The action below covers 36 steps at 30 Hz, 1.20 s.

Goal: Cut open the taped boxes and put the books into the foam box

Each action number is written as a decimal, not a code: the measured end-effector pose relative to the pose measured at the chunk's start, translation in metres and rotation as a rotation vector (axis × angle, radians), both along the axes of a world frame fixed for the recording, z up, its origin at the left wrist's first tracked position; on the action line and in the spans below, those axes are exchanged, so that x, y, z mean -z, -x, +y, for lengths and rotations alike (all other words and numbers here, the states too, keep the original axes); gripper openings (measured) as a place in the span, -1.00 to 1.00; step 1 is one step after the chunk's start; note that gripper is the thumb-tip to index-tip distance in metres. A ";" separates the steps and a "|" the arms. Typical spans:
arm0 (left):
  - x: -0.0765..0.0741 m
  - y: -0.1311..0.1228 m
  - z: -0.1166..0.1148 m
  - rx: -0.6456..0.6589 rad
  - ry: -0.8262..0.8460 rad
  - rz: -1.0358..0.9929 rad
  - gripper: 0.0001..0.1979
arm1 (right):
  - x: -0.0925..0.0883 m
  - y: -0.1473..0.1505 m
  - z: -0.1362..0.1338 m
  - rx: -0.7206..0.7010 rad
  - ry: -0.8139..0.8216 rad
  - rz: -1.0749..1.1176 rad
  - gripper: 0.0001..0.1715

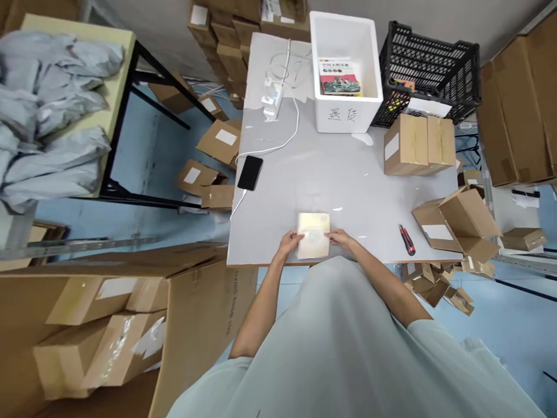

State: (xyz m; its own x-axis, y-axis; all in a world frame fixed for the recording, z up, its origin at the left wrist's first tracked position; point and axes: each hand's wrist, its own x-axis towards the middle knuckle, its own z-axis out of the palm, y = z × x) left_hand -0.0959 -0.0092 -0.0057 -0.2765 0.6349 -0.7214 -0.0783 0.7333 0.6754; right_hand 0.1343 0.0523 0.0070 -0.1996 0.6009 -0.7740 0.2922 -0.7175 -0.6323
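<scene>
A small rectangular packet [314,235], pale yellow at the top and whitish below, lies at the table's front edge. It looks like a wrapped book, but I cannot make out its kind. My left hand [289,243] pinches its left side, and my right hand [341,238] has its fingers closed on the right side. Off to the right lies a red and black utility knife [407,240]. Beside it stands an opened cardboard box [439,227] with a white label.
A black phone [250,173] on a white cable and a power strip [272,103] lie on the left of the table [300,174]. At the back stand a white foam box [346,116] holding books, a black crate [430,64] and closed cartons [413,145]. Grey parcels [56,116] fill a side table.
</scene>
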 end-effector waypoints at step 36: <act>-0.189 -0.199 0.076 0.120 -0.346 -0.517 -0.24 | -0.182 -0.233 0.009 0.181 -1.052 -0.124 -0.53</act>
State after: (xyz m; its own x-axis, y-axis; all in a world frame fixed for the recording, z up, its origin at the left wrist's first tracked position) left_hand 0.1034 0.0666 0.1832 0.1405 0.8600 -0.4905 -0.3887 0.5036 0.7716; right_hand 0.3670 0.0618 0.1894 0.0032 0.9901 0.1405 0.3409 0.1310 -0.9309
